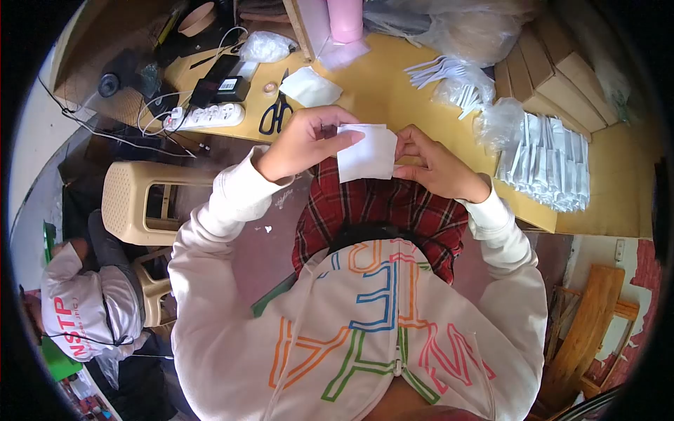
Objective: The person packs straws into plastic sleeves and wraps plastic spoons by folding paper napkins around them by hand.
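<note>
A folded white paper napkin (366, 158) is held up over my lap, just off the table's front edge. My left hand (305, 144) grips its upper left part, thumb flat on the front and fingers behind. At its right edge my right hand (435, 165) pinches with thumb and fingertips. Beyond my left hand lie dark-handled scissors (276, 116) and another white paper piece (311, 88). White plastic forks (437, 71) are spread on the table past my right hand, beside a clear bag of utensils (465, 92).
Rows of wrapped white packets (544, 165) lie at the right, near cardboard boxes (554, 67). A power strip (203, 117) with cords sits at the left. A pink tumbler (345, 19) stands at the back. A plastic stool (126, 203) and a seated person (98, 302) are to the left.
</note>
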The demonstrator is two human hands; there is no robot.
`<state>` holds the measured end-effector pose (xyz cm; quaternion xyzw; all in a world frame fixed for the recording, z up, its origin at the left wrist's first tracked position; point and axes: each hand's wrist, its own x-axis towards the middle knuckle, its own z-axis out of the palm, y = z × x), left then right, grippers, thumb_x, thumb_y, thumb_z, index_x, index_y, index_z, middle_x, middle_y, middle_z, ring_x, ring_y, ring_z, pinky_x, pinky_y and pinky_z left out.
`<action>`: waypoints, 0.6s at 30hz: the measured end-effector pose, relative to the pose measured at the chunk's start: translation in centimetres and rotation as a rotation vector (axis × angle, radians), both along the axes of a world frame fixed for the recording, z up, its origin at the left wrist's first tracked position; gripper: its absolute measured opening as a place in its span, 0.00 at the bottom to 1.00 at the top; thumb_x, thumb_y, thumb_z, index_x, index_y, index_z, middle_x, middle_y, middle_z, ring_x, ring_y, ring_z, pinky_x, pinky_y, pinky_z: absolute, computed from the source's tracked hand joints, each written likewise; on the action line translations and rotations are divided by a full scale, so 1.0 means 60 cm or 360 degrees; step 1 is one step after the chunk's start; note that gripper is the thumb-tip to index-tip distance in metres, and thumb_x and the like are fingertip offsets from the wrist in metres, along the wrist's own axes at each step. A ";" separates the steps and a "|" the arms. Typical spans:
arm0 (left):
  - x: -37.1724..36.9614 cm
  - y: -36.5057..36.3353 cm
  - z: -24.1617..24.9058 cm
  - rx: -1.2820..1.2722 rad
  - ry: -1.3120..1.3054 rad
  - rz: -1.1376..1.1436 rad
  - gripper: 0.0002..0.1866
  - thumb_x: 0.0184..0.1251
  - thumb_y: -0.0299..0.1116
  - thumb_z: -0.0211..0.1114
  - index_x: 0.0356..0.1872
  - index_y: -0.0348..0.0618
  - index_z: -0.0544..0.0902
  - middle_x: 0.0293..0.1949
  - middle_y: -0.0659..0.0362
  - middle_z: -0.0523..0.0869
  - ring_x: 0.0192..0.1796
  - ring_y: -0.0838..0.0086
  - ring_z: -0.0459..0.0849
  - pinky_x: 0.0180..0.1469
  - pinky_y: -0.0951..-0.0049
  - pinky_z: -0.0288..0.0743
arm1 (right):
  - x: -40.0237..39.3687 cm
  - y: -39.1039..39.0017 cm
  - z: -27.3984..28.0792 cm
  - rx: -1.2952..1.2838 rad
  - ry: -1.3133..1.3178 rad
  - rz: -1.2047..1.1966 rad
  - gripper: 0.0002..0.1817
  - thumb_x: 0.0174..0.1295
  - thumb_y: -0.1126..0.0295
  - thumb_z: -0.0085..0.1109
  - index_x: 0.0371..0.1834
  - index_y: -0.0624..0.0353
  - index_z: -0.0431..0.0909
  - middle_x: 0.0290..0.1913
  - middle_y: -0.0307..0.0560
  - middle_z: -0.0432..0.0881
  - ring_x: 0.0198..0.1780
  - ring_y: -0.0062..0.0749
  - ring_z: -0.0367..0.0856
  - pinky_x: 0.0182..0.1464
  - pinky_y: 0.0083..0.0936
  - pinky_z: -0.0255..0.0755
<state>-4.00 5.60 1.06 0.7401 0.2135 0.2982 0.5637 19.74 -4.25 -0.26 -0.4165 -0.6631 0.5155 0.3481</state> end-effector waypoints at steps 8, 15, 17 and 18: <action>-0.004 0.013 0.012 0.0206 0.0083 -0.0134 0.05 0.65 0.24 0.62 0.41 0.39 0.80 0.33 0.62 0.83 0.32 0.85 0.76 0.36 0.82 0.70 | -0.004 -0.022 0.018 -0.0042 -0.0195 -0.0099 0.19 0.61 0.80 0.57 0.48 0.59 0.57 0.44 0.49 0.72 0.54 0.34 0.78 0.51 0.32 0.75; -0.001 0.031 0.045 0.0385 0.0269 -0.0367 0.06 0.64 0.22 0.59 0.37 0.36 0.84 0.34 0.60 0.86 0.36 0.80 0.81 0.42 0.79 0.74 | -0.003 -0.036 0.033 0.0198 -0.0323 -0.0122 0.17 0.62 0.79 0.57 0.44 0.60 0.56 0.36 0.49 0.69 0.48 0.41 0.82 0.42 0.30 0.74; 0.003 0.033 0.047 0.0333 0.0294 -0.0430 0.06 0.63 0.22 0.60 0.37 0.36 0.85 0.34 0.59 0.87 0.36 0.80 0.82 0.43 0.79 0.74 | 0.000 -0.039 0.024 0.0273 -0.0343 -0.0144 0.17 0.61 0.79 0.57 0.43 0.60 0.56 0.36 0.52 0.72 0.45 0.45 0.83 0.40 0.31 0.73; 0.004 0.036 0.048 0.0302 0.0312 -0.0473 0.06 0.63 0.22 0.60 0.37 0.37 0.85 0.35 0.59 0.88 0.36 0.80 0.82 0.43 0.79 0.74 | 0.001 -0.041 0.021 0.0311 -0.0353 -0.0156 0.17 0.61 0.79 0.57 0.43 0.61 0.56 0.36 0.53 0.73 0.44 0.46 0.83 0.39 0.32 0.73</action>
